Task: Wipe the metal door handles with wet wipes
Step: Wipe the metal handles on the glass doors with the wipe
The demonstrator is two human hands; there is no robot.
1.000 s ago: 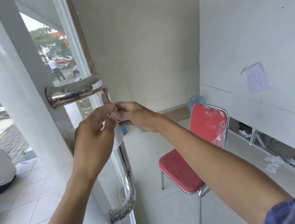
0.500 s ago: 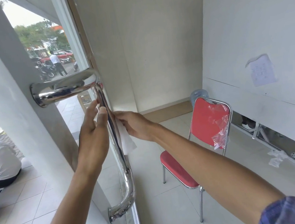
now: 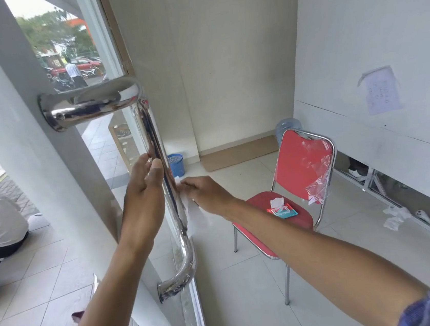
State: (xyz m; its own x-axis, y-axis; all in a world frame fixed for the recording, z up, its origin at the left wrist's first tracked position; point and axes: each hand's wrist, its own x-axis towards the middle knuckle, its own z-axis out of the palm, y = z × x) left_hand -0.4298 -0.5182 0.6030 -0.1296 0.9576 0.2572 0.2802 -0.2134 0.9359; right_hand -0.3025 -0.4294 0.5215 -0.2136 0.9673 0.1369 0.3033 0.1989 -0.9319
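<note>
Midway down the door handle (image 3: 168,195), your right hand (image 3: 207,196) pinches the wet wipe (image 3: 195,216) against the bar; left hand (image 3: 143,198) open beside it. Next, slide toward the lower bend.

Wipe (image 3: 193,213) against door handle (image 3: 161,169)

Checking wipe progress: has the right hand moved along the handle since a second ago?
Yes. The right hand with the wet wipe has slid down the door handle, away from its top bend.

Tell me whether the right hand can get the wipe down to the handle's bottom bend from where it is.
Probably yes: the right hand presses the wet wipe on the handle, with bare bar below.
</note>
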